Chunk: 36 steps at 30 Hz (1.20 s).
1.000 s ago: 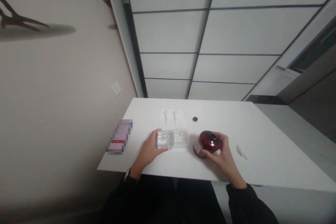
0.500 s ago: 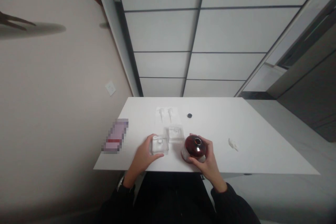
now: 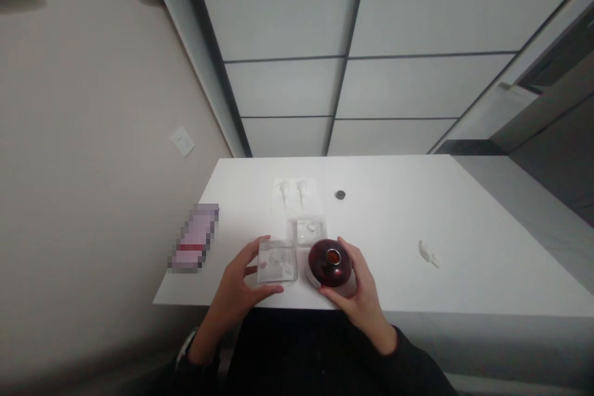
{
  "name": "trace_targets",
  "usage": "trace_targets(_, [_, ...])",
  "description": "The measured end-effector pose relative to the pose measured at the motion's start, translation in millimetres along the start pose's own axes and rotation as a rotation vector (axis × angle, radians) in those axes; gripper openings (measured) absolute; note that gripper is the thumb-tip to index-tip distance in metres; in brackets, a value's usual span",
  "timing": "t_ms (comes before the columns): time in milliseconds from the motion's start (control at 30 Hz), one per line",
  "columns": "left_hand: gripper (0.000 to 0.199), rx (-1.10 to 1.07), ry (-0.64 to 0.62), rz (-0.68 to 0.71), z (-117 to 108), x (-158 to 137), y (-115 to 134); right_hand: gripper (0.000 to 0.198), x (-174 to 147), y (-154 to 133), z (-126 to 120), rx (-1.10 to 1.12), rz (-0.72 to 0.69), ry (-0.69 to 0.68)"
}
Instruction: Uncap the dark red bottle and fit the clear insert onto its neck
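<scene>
Dark red bottle (image 3: 329,263): round-shouldered, glossy, likely glass, open neck facing up with no cap on it; stands on the white table (image 3: 464,272) near its front edge, just right of a clear square bottle (image 3: 277,261). Right hand (image 3: 359,288) is wrapped around the red bottle's lower right side, fingers curled against the body and thumb at the front, a closed grasp. Left hand (image 3: 239,281) holds the clear square bottle, thumb along its front edge and fingers on its left wall, partly open but closed enough to pinch it. Handling, by judgement: both bottles look rigid, smooth and breakable, the red one probably the heavier if filled; slippery surfaces favour a full-palm hold low around the red body, and flat-side pinching on the square one; the open neck calls for keeping it upright. Second clear square bottle (image 3: 310,232): stands just behind the two held items, untouched. Transparent packet (image 3: 293,193) with two white pump-like parts: lies farther back, flat. Small dark cap (image 3: 340,195): right of the packet, apart from everything. White crumpled scrap (image 3: 427,253): well to the right. Blurred pink-and-red box (image 3: 195,238): at the table's left edge. Dark sleeve covers the right forearm.
</scene>
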<state>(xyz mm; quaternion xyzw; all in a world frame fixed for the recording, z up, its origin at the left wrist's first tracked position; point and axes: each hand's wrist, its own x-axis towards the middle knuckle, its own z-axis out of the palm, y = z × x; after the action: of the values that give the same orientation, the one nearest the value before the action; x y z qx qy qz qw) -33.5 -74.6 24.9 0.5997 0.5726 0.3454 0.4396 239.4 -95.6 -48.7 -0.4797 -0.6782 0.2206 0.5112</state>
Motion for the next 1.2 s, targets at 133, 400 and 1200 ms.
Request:
trace_targets(133, [0.081, 0.018, 0.012, 0.008, -6.4, -2.3, 17.0, 0.090, -4.1, 1.4, 2.9, 0.007, 0.019, 0.057])
trace_targets(400, [0.078, 0.113, -0.052, 0.049, -12.4, -3.9, 40.9, 0.082, -0.1, -6.7, -0.1, 0.029, -0.017, 0.030])
trace_targets(1200, [0.079, 0.206, -0.141, 0.208, -14.6, 4.4, 51.9, 0.074, 4.4, -10.6, -2.7, 0.062, -0.016, -0.042])
